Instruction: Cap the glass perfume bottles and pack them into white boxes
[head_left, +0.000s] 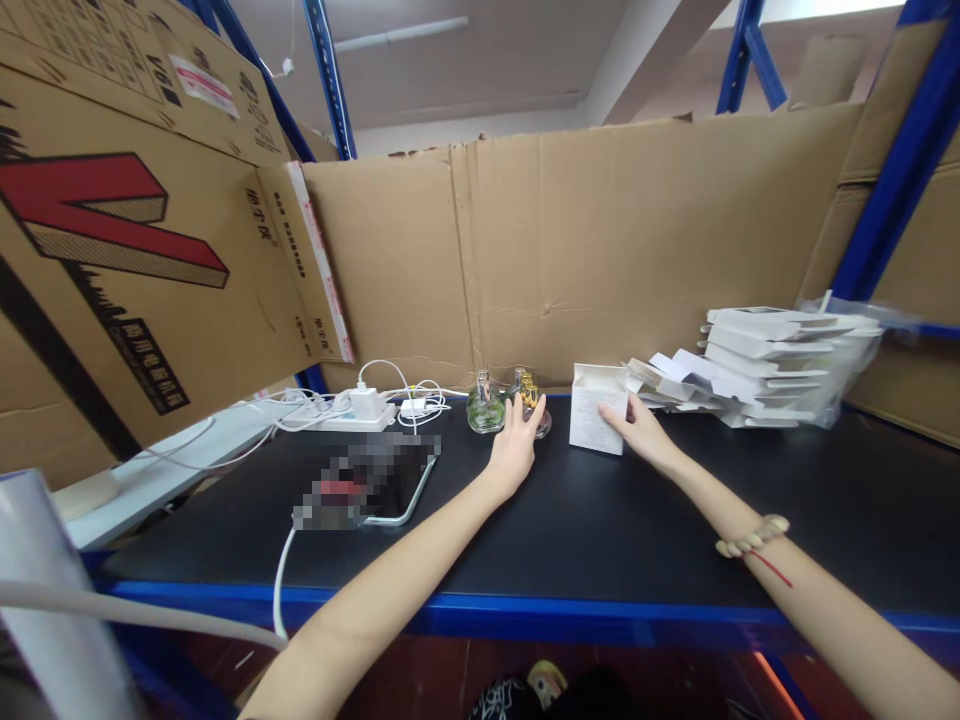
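My right hand (636, 430) is closed on a small white carton (592, 405) standing upright on the black tabletop, thumb on its front face. Fine grey print covers that face. At the back of the table my left hand (514, 445) reaches with spread fingers to a group of small glass bottles. A green-tinted bottle (486, 412) with a silvery neck stands just left of the fingers. Behind them shows a bottle with a gold top (529, 390), partly hidden; whether the fingertips touch it I cannot tell.
Flattened white cartons (772, 370) are stacked at the right, some sliding toward the middle. A tablet-like device (397, 480), partly blurred, lies at the left with a white cable. Behind it are a power strip (352, 415) and tangled cords. Cardboard walls (637, 240) enclose the back and left.
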